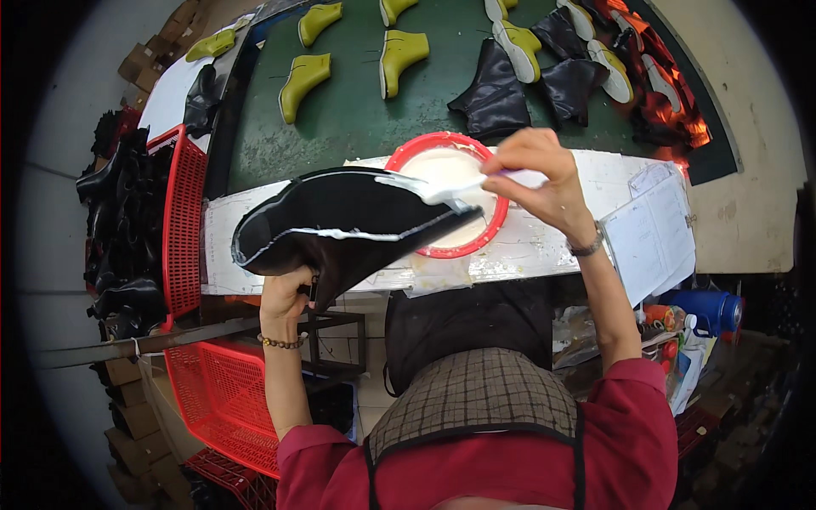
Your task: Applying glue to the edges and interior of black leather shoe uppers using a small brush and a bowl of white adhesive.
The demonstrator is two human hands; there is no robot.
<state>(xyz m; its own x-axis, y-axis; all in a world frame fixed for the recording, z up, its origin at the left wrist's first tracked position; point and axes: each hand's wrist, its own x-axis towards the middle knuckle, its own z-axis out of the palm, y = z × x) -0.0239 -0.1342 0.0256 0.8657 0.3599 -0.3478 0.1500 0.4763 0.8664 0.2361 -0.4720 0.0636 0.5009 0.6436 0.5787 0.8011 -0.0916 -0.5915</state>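
My left hand (286,297) grips a black boot upper (348,204) from below, its fingers partly hidden by the leather. The upper lies tilted on its side, with white glue along its edges. In a pinch, my right hand (544,174) holds a thin white brush (459,189), coated in glue, against the upper's far right edge. Beneath both, a red basin (503,214) of creamy white glue stands on the white worktop (357,270). The upper covers the basin's left part.
Beyond the worktop, a green conveyor belt (353,115) carries yellow-green shoe lasts (303,85) and black boot uppers (491,89). At left stands a red basket (183,229) beside a heap of black boots (127,229). Papers (650,242) lie at right, near a blue jug (705,310).
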